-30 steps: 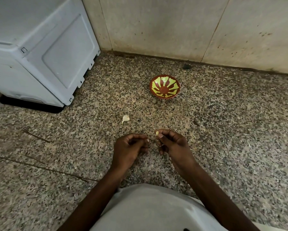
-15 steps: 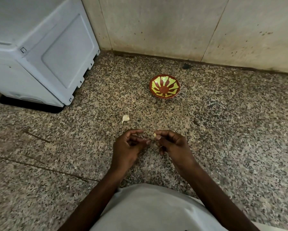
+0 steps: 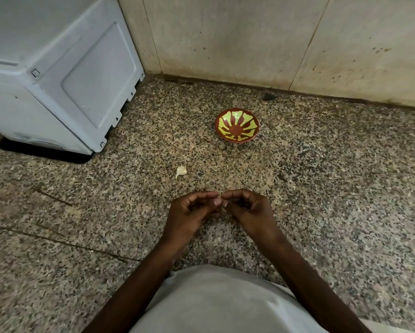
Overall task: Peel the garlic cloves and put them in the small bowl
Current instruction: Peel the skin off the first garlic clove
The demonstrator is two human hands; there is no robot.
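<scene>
Both hands came together, fingertips now touching at frame centre.
My left hand [image 3: 189, 212] and right hand [image 3: 247, 210] curl around a garlic clove [image 3: 223, 204], peeling; next, carry it to the small bowl [image 3: 237, 128] above.

Between the curled fingertips of the left hand [image 3: 189, 211] and the right hand [image 3: 248, 209] only a tiny pale sliver shows, too small to tell if it is a garlic clove or its skin, and the fingers hide the rest of it. The grey appliance [image 3: 57, 75] at the far left is cut off by the left and top edges. Both forearms and the person's pale garment [image 3: 216, 301] run out of the near edge.
</scene>
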